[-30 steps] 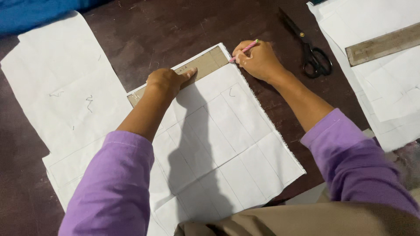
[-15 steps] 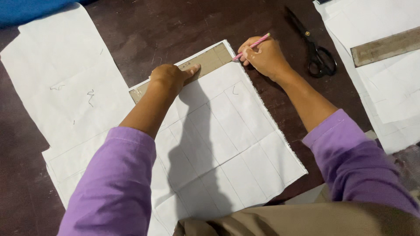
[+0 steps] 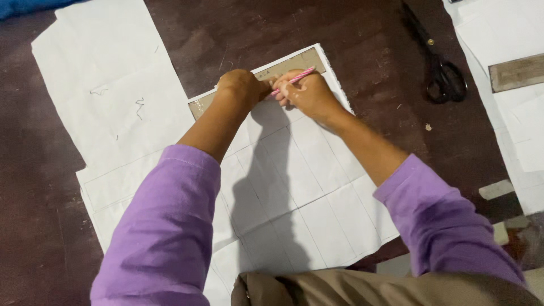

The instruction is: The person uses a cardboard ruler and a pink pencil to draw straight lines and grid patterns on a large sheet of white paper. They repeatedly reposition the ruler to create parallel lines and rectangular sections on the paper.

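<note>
A slim pink pencil (image 3: 292, 80) sits just above the middle of the frame, pinched in the closed fingers of the right hand (image 3: 309, 93), its tip angled down-left against a flat brown wooden ruler (image 3: 266, 72) that lies slanted along the top edge of a square white cloth piece marked with a faint grid of lines (image 3: 306, 187). The left hand (image 3: 242, 86) presses down on that ruler just beside the right hand, fingers curled over it; how tightly they bend cannot be told from this angle. Both forearms come up from the bottom of the frame in purple sleeves. The gridded cloth lies on a dark brown table (image 3: 368, 39). To the upper left a larger plain white cloth sheet (image 3: 107, 85) overlaps its edge. At the upper right lie black-handled scissors (image 3: 442, 71), well apart from the hands, and further right more white fabric (image 3: 498, 39) carries a second brown ruler (image 3: 517, 72).
</note>
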